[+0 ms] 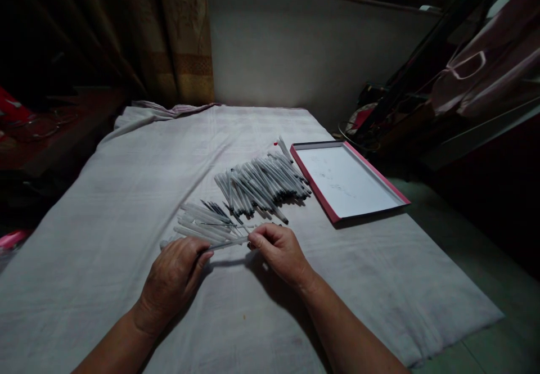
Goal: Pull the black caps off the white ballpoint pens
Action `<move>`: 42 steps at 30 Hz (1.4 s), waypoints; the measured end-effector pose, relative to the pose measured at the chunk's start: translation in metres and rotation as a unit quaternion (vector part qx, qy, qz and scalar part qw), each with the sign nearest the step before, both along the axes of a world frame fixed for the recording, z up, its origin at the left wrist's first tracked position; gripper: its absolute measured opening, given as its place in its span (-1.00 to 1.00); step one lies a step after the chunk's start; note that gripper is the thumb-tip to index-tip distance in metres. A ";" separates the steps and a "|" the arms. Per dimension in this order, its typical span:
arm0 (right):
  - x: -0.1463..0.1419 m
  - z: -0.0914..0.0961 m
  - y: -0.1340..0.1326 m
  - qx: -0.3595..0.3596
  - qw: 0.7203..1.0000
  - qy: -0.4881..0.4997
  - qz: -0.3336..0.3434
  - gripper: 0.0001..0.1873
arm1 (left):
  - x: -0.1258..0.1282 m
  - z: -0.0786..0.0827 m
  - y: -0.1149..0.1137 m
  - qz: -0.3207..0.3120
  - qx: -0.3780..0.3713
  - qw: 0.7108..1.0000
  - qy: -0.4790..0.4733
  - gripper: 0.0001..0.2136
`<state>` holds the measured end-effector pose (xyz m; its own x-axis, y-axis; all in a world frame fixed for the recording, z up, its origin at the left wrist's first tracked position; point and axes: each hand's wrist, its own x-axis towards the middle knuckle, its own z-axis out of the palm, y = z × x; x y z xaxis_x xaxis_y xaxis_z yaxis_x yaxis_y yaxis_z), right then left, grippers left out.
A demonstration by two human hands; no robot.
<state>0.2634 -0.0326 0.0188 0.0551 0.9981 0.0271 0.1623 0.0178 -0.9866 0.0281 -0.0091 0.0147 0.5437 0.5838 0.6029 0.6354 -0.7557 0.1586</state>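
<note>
Left fingers and right fingers pinch one pen tube, gripped parts hidden. Heaped pens beyond them overlap, uncountable.

A patterned curtain and draped pink cloth suggest a home

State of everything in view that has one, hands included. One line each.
Left hand: closed on one end of a pen
Right hand: pinching near the pen's other end
Held pen: off the cloth, between the hands
Larger pen pile: loose, heaped
Smaller pen pile: loose, beside the larger
Shallow box: open side up
Cloth: spread, creased
Curtain: hanging in folds
</note>
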 end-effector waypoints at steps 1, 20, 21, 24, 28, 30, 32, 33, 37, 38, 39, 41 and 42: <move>0.000 0.000 0.000 0.002 1.000 0.014 0.000 -0.80 | -0.001 0.000 0.000 0.000 -0.007 1.000 -0.001 -0.88; 0.001 -0.002 -0.002 0.004 1.000 0.005 -0.001 -0.74 | -0.005 0.005 0.002 -0.004 -0.074 0.997 -0.030 -0.88; 0.001 -0.002 -0.002 -0.002 1.000 0.005 0.003 -0.75 | -0.005 0.005 0.002 -0.003 -0.077 0.997 -0.030 -0.88; 0.002 -0.001 -0.002 -0.006 1.000 -0.011 0.005 -0.76 | -0.005 0.003 0.001 0.000 -0.091 0.995 -0.028 -0.86; 0.002 0.001 -0.002 0.010 1.000 -0.024 0.002 -0.85 | -0.006 0.002 0.001 0.005 -0.103 0.994 -0.023 -0.85; 0.001 0.000 -0.002 0.007 1.000 -0.015 0.001 -0.82 | -0.005 0.002 0.001 0.003 -0.099 0.995 -0.024 -0.86; 0.001 0.000 -0.002 -0.005 1.000 -0.004 0.001 -0.81 | -0.005 0.002 0.001 0.000 -0.098 0.995 -0.026 -0.86; 0.001 -0.001 -0.002 -0.011 1.000 -0.001 0.001 -0.81 | -0.005 0.002 0.001 -0.002 -0.097 0.995 -0.026 -0.86; 0.001 0.001 -0.001 -0.021 1.000 0.004 0.005 -0.80 | -0.005 0.002 0.002 0.000 -0.092 0.995 -0.023 -0.84; 0.001 0.002 -0.001 -0.020 1.000 0.006 0.006 -0.83 | -0.005 0.002 0.002 0.001 -0.095 0.995 -0.022 -0.84; 0.001 0.003 0.000 -0.019 1.000 0.008 0.007 -0.85 | -0.006 0.001 0.002 0.003 -0.099 0.995 -0.021 -0.83; 0.001 0.003 0.000 -0.015 1.000 0.007 0.008 -0.87 | -0.007 0.000 0.002 0.001 -0.102 0.995 -0.015 -0.82; 0.002 0.003 0.000 -0.012 1.000 0.004 0.006 -0.87 | -0.007 0.000 0.002 0.000 -0.100 0.995 -0.011 -0.82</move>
<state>0.2650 -0.0326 0.0223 0.0427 0.9991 0.0022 0.1538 -0.0044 -0.9881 0.0211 -0.0074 0.0144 0.5326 0.6926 0.4865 0.6300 -0.7083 0.3186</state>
